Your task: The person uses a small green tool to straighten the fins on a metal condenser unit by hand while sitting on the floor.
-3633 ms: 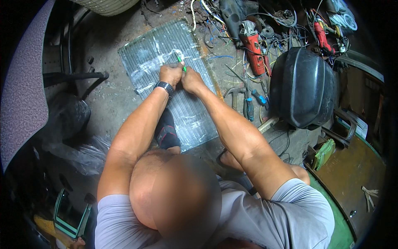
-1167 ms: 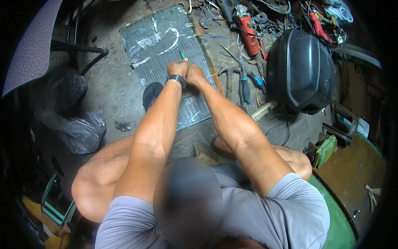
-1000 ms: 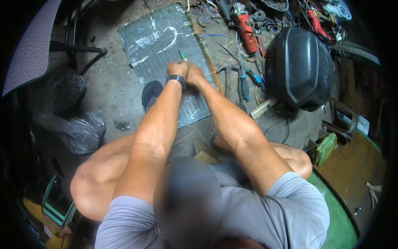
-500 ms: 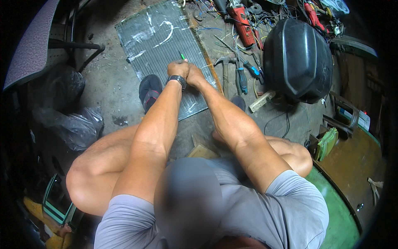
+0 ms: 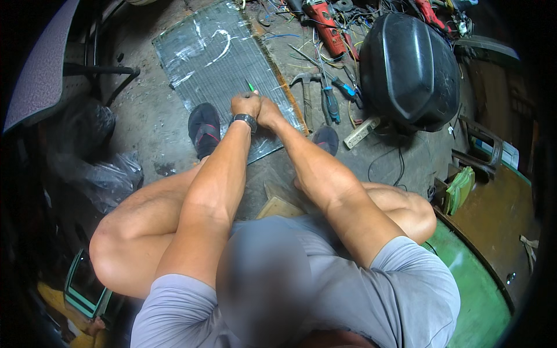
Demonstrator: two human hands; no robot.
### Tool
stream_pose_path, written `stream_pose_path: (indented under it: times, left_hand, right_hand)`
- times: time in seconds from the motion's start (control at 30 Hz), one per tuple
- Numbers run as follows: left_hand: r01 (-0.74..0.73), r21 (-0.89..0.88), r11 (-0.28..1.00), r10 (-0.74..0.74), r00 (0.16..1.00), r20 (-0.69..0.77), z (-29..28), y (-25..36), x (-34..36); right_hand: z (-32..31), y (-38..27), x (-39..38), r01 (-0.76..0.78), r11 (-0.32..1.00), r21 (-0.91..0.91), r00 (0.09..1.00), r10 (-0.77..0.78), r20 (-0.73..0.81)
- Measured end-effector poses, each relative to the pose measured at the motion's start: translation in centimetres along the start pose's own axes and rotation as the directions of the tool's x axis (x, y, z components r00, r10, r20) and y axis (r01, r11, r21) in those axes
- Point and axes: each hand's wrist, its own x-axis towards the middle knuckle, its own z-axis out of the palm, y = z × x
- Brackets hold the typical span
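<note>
My left hand [image 5: 246, 105], with a dark watch [image 5: 246, 120] on its wrist, is closed. Pressed against it is my right hand [image 5: 268, 112], closed too. From between them sticks up a slim green-tipped thing [image 5: 251, 86]; its lower part is hidden, so its kind does not show. Beneath both hands a ribbed grey panel [image 5: 203, 64], scuffed with white marks and brown along its right edge, lies on the floor. The hands are over its near part, between my two dark shoes [image 5: 204, 124].
Right of the panel lie a hammer [image 5: 306, 87], blue-handled screwdrivers [image 5: 331, 104], a red power tool [image 5: 326, 29], loose wires and a power strip [image 5: 361, 133]. A black plastic case [image 5: 409, 72] stands beyond them. At left are a chair-like frame [image 5: 101, 71] and a plastic bag [image 5: 119, 177].
Both hands, still together, have drawn back toward me over the panel, and the green tip came with them. The view has shifted slightly; more of my right shoe shows.
</note>
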Motion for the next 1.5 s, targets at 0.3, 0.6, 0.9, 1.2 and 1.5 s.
stream_pose_path:
  times: [0.3, 0.6, 0.9, 1.2, 1.5]
  left_hand:
    - [0.004, 0.025, 1.000, -0.003, 1.000, -0.030, 0.6, -2.6, -0.8]
    - [0.068, 0.038, 0.997, -0.068, 0.998, -0.012, 1.6, -1.8, -4.8]
    - [0.076, 0.017, 0.997, -0.076, 0.997, 0.007, 2.5, -4.3, -6.6]
    - [0.033, -0.020, 0.999, -0.033, 0.999, 0.004, 3.4, -6.4, -7.8]
    - [0.100, -0.028, 0.995, -0.098, 0.994, 0.056, 3.9, -7.8, -11.0]
  right_hand:
    - [0.0, -0.1, -2.7, -0.027, 1.000, 0.007, 0.999, 0.027, 0.034]
    - [-0.3, 3.0, -4.4, -0.005, 1.000, -0.025, 1.000, 0.005, -0.008]
    - [-0.4, 3.2, -7.8, -0.101, 0.992, -0.071, 0.995, 0.102, 0.010]
    - [-0.3, 4.3, -10.1, -0.110, 0.992, -0.056, 0.993, 0.112, 0.030]
    - [0.4, 6.8, -12.9, -0.117, 0.993, -0.030, 0.992, 0.118, 0.033]
